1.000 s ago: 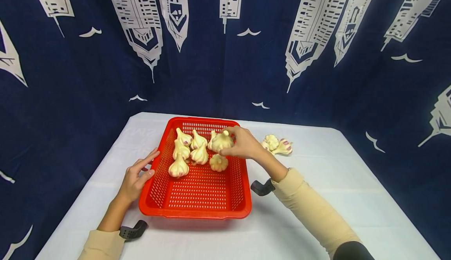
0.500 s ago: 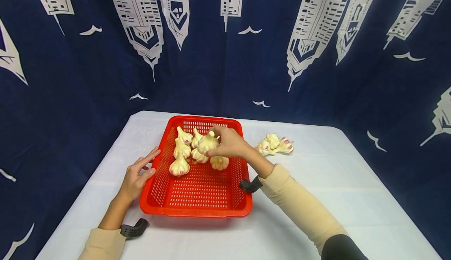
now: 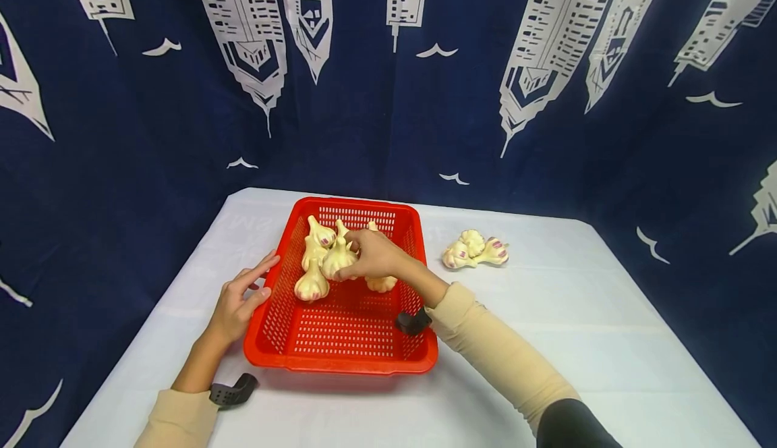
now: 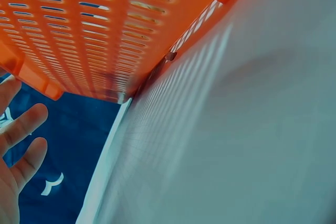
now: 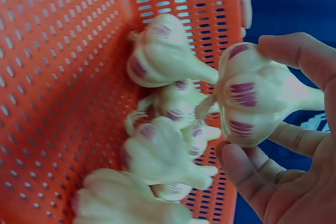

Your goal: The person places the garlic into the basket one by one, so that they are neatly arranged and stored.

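Note:
In the right wrist view a garlic bulb with purple streaks is gripped between the thumb and fingers of my right hand. In the head view that right hand is over the red perforated basket, and the bulb overlaps others behind it. Several more bulbs are in the basket, including one at the front left and one partly under the right hand. My left hand has its fingers and thumb extended at the basket's left rim; the left wrist view shows the fingers spread.
On the white tabletop, right of the basket, lies a small group of garlic bulbs. A dark blue curtain with white building prints hangs behind the white table. Black wrist straps are on both arms.
My right hand has moved left and slightly down over the basket, carrying the garlic bulb from the right-hand bulbs toward the left ones. My left hand stays at the rim.

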`<state>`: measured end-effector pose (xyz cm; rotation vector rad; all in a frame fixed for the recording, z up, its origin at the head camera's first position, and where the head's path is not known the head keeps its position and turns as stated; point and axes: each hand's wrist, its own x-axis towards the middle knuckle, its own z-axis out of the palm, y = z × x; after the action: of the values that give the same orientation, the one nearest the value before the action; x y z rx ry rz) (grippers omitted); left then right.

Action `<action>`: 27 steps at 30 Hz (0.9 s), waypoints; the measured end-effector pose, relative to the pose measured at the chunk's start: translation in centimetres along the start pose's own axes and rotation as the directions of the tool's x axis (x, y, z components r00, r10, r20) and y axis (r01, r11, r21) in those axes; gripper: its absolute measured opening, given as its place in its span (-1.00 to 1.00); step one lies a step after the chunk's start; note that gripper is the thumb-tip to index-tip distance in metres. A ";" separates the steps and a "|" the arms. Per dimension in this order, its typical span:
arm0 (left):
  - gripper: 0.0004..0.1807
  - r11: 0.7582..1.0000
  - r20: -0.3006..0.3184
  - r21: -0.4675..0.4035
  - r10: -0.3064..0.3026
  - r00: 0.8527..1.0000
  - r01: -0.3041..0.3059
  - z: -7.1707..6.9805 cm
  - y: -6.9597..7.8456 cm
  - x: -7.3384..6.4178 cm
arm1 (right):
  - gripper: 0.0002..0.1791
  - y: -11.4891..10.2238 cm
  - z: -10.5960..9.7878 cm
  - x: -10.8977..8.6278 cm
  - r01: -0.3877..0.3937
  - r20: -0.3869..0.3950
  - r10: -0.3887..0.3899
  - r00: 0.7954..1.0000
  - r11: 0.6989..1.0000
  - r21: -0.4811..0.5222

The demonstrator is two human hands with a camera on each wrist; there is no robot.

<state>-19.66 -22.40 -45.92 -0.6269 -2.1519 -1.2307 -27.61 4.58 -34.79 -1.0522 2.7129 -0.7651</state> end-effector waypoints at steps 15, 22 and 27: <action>-0.43 1.000 0.010 0.012 -0.028 1.000 0.028 0.0 0.2 0.2 | -0.31 0.9 2.3 0.3 -0.131 0.182 0.132 0.974 0.991 -0.018; -0.43 0.999 0.014 0.010 -0.042 0.999 0.041 0.0 0.1 0.0 | -0.47 1.3 3.1 0.5 -0.144 0.197 0.147 0.969 0.989 -0.032; -0.43 0.999 0.011 0.000 -0.037 0.999 0.037 -0.1 0.0 0.0 | -0.41 1.5 3.5 0.7 -0.149 0.182 0.165 0.969 0.984 -0.099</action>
<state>-19.63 -22.48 -45.89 -0.5977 -2.1822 -1.2494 -27.94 3.61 -38.52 -0.8639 2.6441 -0.5009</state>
